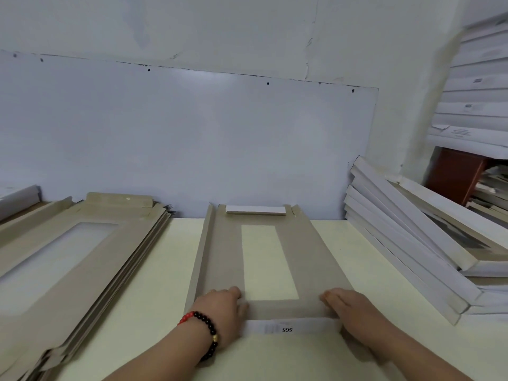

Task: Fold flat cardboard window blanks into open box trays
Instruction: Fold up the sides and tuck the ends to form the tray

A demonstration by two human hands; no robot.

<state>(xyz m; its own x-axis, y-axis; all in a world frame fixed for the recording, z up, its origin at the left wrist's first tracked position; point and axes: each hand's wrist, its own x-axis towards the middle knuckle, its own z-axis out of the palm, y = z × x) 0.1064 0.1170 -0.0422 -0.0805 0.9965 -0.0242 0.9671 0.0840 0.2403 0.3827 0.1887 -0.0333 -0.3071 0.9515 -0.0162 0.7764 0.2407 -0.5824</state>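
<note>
A grey cardboard window blank (313, 259) lies on the cream table in front of me, its rectangular cut-out showing the table. Its left long flap (202, 251) stands raised. The far end flap (255, 209) is folded over, white side up. The near end flap (291, 327), white with "SGS" print, is turned up toward me. My left hand (222, 309), with a red and black bead bracelet on the wrist, holds the near left corner, fingers curled over the flap. My right hand (349, 309) holds the near right corner the same way.
A stack of flat grey window blanks (82, 259) lies at the left. Folded white trays (412, 237) lean in a pile at the right, with more stacked on shelves (478, 86) behind. A white wall board (192, 138) closes the table's (154, 298) far edge.
</note>
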